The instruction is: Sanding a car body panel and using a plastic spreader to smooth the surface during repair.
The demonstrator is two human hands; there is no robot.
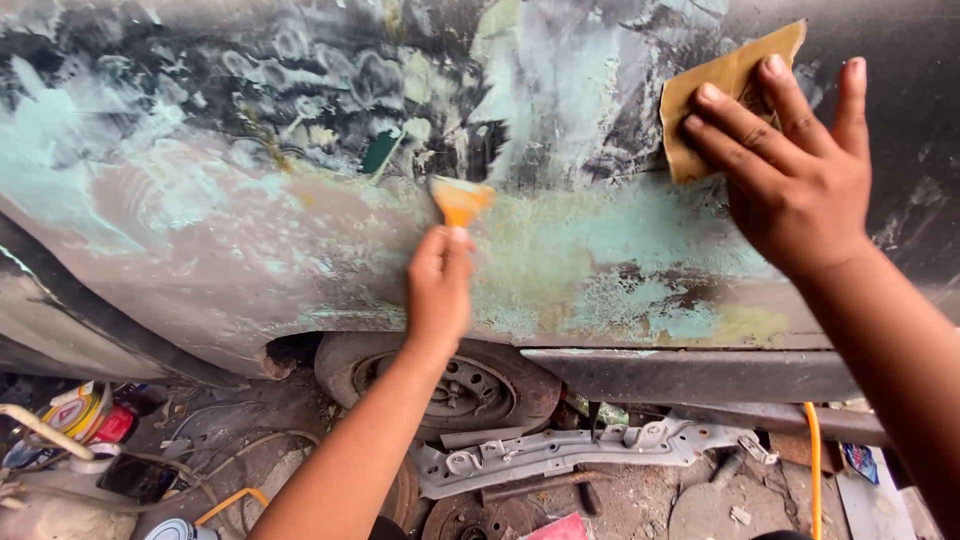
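Mid filler pass: my left hand [438, 290] is clamped on the orange spreader [461, 200] against the car panel [600, 260], right hand [795, 165] pressing sandpaper [700, 100] flat with fingers spread; next I'd judge steady, even strokes.

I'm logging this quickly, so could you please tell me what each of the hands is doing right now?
Left hand: closed on an orange spreader at the car panel.
Right hand: fingers spread, pressing sandpaper flat on the panel.

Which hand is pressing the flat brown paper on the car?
The right hand presses the sandpaper flat against the car panel. The left hand holds an orange scraper instead.
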